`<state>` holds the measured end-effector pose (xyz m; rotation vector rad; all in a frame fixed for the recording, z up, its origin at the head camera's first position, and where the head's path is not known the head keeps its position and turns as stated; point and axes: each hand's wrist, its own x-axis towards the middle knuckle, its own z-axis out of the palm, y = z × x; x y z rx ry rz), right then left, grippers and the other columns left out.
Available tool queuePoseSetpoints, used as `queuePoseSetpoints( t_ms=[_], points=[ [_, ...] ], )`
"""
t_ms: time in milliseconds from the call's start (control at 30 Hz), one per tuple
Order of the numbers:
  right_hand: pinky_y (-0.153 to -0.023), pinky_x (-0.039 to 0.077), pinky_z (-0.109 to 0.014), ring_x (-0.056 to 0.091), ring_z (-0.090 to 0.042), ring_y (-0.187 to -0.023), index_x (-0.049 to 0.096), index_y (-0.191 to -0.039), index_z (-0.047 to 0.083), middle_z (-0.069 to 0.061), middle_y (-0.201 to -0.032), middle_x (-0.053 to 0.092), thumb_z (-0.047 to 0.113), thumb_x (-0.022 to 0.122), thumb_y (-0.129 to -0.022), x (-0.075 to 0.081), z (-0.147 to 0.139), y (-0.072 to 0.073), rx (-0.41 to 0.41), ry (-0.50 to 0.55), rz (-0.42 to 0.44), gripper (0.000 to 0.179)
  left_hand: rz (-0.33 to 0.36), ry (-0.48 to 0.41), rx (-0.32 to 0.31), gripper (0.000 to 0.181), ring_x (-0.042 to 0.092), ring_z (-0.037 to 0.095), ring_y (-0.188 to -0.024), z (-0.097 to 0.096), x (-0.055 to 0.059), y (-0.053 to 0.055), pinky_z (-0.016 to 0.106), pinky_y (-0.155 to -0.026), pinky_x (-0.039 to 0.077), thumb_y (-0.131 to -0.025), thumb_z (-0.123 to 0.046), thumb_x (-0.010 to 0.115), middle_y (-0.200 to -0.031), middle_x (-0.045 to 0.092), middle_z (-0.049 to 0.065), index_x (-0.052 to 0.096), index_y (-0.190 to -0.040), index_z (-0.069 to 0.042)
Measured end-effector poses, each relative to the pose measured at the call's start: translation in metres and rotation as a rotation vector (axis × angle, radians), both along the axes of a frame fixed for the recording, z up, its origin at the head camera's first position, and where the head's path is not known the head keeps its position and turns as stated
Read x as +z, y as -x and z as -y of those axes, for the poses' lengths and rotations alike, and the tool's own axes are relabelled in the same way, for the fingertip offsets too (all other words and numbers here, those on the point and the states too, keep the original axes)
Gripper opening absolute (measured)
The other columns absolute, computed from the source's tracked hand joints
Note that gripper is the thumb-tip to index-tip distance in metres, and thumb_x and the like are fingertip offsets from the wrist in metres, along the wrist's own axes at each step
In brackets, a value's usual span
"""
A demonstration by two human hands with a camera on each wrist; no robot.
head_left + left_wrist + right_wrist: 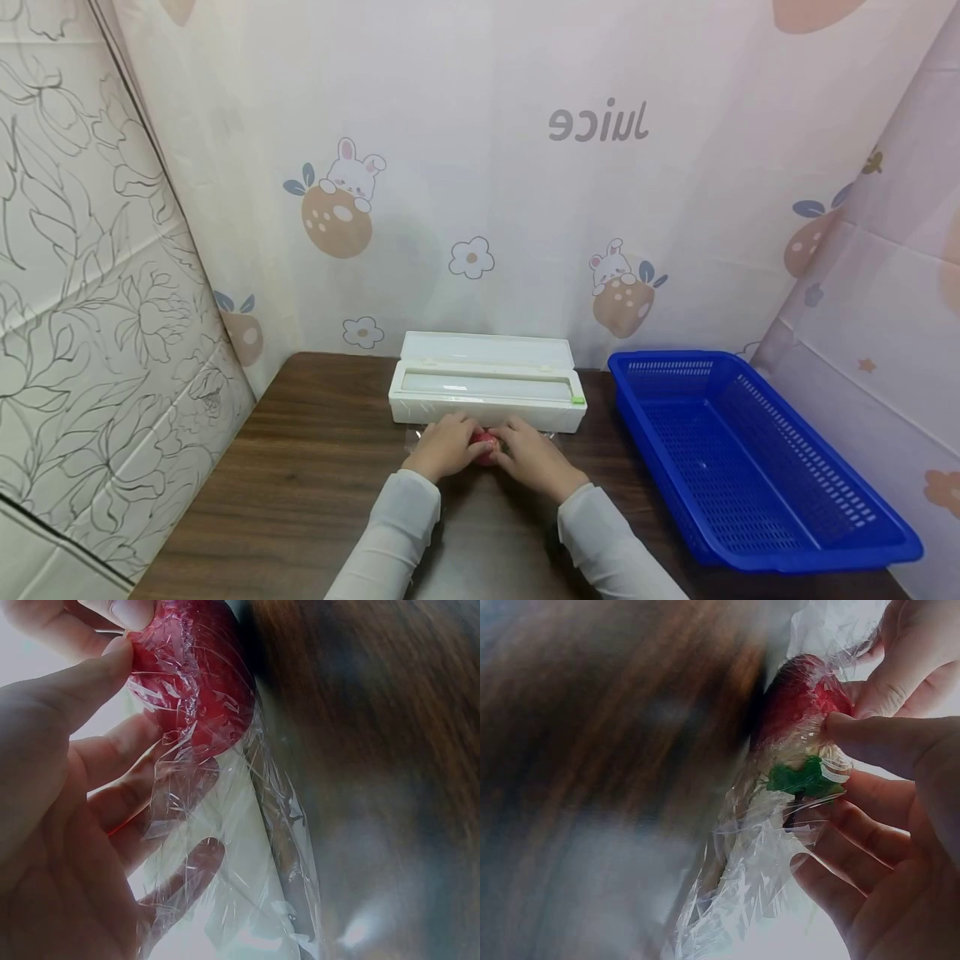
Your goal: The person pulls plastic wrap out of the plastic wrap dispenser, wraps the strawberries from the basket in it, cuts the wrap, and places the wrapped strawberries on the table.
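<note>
A red fruit (486, 447) sits on the table between both hands, wrapped in crinkled clear cling film (274, 825). Its green leaf (806, 778) shows through the film at the end nearer the right hand. With thumb and fingers, my left hand (444, 446) holds the wrapped fruit from the left. On the opposite side, my right hand (536, 458) pinches the fruit and film with its thumb and forefinger, its other fingers spread behind the film. Loose film ends stick out past both hands. Just behind stands a white cling film dispenser (427, 410), its lid (487, 348) raised.
To the right is a blue plastic basket (641, 450) with perforated sides. A small green piece (577, 400) sits at the dispenser's right end. The brown wooden table (300, 450) meets a printed curtain (465, 167) at the back.
</note>
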<state>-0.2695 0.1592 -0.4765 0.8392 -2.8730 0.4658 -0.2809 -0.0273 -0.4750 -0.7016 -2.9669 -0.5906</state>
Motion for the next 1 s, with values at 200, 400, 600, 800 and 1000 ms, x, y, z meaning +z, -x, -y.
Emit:
queuePoseSetpoints(
  t_ms=[200,400,600,800,1000],
  points=[
    [-0.068,0.052,-0.034,0.050,-0.012,-0.078,0.067,-0.124,0.000,-0.004,-0.100,0.056,0.019,0.066,-0.098,0.004,0.000,0.002,0.010,-0.016,0.025,0.032,-0.001,0.009,0.008,0.027,0.062,0.020,-0.097,-0.001,-0.002,0.003,0.048,-0.080,0.052,-0.097,-0.040,0.066,-0.098,0.063,-0.001,0.071,-0.101,-0.014],
    [-0.074,0.054,-0.039,0.057,-0.018,-0.084,0.068,-0.121,-0.001,-0.006,-0.100,0.059,0.016,0.064,-0.097,0.004,-0.002,0.006,0.042,-0.014,0.009,0.030,0.009,0.008,0.003,0.031,0.063,0.021,-0.099,-0.002,-0.002,0.007,0.048,-0.080,0.052,-0.098,-0.043,0.063,-0.101,0.065,0.000,0.072,-0.103,-0.014],
    [-0.080,0.054,-0.042,0.059,-0.021,-0.089,0.068,-0.117,0.001,-0.006,-0.100,0.060,0.018,0.066,-0.097,0.004,-0.004,0.011,0.064,-0.007,0.022,0.026,0.008,0.011,-0.007,0.027,0.063,0.021,-0.098,-0.002,-0.001,0.008,0.046,-0.079,0.051,-0.098,-0.040,0.063,-0.100,0.065,0.001,0.074,-0.103,-0.016],
    [-0.079,0.053,-0.040,0.059,-0.019,-0.091,0.060,-0.111,0.004,-0.004,-0.099,0.061,0.011,0.068,-0.095,0.005,-0.005,0.012,0.117,0.049,0.029,0.020,0.010,-0.025,-0.002,0.021,0.064,0.021,-0.093,-0.001,-0.001,0.007,0.043,-0.075,0.049,-0.097,-0.034,0.066,-0.099,0.068,0.001,0.069,-0.106,-0.015],
    [-0.071,0.051,-0.036,0.055,-0.015,-0.081,0.059,-0.107,0.006,0.000,-0.090,0.057,0.007,0.067,-0.094,0.009,-0.003,0.013,0.131,0.057,0.026,0.015,-0.040,-0.016,0.006,0.012,0.067,0.020,-0.091,0.003,0.002,0.003,0.041,-0.072,0.047,-0.097,-0.028,0.067,-0.097,0.072,-0.001,0.065,-0.103,-0.017]
  ],
)
